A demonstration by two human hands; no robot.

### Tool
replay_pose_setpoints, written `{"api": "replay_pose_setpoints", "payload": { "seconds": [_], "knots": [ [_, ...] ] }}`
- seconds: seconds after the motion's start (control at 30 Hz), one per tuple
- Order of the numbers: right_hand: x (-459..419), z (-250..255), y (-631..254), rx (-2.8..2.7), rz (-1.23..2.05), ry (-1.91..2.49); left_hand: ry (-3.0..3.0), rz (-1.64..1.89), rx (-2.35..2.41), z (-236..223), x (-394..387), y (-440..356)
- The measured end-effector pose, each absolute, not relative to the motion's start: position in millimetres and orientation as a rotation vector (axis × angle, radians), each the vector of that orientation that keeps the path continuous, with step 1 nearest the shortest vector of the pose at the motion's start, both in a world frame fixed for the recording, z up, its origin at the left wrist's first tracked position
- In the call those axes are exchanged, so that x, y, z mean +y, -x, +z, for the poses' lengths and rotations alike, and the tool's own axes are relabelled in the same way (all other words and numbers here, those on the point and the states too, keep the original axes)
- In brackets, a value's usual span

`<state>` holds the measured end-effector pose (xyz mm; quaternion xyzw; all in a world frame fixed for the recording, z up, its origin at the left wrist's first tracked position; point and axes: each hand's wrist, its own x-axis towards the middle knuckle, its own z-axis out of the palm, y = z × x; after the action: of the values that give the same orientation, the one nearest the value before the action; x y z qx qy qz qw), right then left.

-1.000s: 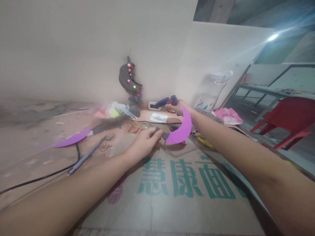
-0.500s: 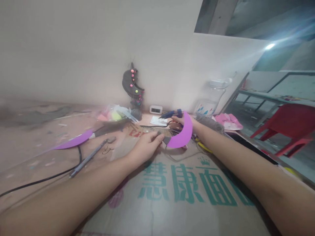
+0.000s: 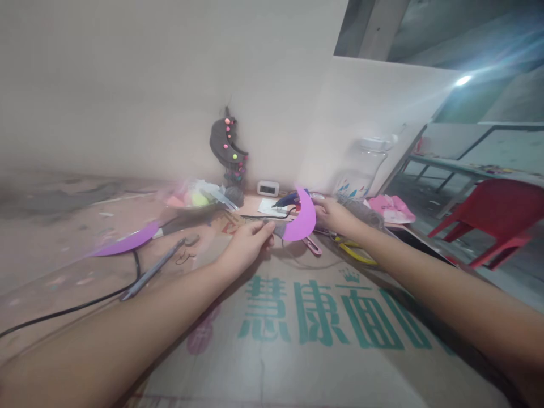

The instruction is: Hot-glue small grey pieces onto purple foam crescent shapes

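A purple crescent-shaped sheet (image 3: 302, 218) is held up over the cardboard, its lower left end wrapped in grey yarn (image 3: 279, 229). My left hand (image 3: 253, 238) pinches that wrapped end between thumb and fingers. Just right of the crescent is my right hand (image 3: 334, 214), its fingers bent together; whatever they may hold is hidden. Behind the crescent a blue glue gun (image 3: 287, 199) rests with its nozzle over a small white sheet (image 3: 272, 208). A thin yarn strand curves across the cardboard below the crescent. One pink-handled tool (image 3: 313, 246) lies under it.
Yellow-handled scissors (image 3: 357, 254), a grey yarn ball (image 3: 361, 212) and a clear jug (image 3: 365, 167) are on the right. Another purple piece (image 3: 127, 241), a pen (image 3: 155, 269) and a bowl of pompoms (image 3: 191, 201) lie left. A decorated grey crescent (image 3: 223, 141) hangs behind.
My left hand and the purple crescent have shifted slightly left and up. My right hand has moved right, away from the glue gun, uncovering more of the pink and yellow handles.
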<state>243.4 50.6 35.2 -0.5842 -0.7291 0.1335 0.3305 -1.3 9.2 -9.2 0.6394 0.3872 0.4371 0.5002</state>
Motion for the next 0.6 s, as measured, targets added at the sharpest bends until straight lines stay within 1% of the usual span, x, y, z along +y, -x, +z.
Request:
{"api": "replay_pose_setpoints", "payload": {
  "seconds": [0.13, 0.27, 0.33, 0.5, 0.6],
  "knots": [
    [3.9, 35.8, -238.9, -2.127, 0.142, 1.363, -1.499, 1.074, 0.952, -4.0, 6.7, 2.7],
    [-34.9, 24.5, -215.9, -2.375, 0.239, 1.203, -1.537, 1.077, 0.955, 0.8, 2.7, 3.8],
    [-45.1, 15.6, -204.6, -2.474, 0.191, 1.107, -1.596, 1.075, 0.988, 1.4, 2.3, 4.0],
    [-53.1, 4.6, -187.5, -2.589, -0.202, 0.872, -1.644, 1.064, 1.007, -2.7, 4.5, 3.5],
    [-56.8, 11.1, -177.9, -2.686, -0.322, 0.870, -1.730, 1.074, 1.025, -4.5, 5.9, 3.0]
  ]
}}
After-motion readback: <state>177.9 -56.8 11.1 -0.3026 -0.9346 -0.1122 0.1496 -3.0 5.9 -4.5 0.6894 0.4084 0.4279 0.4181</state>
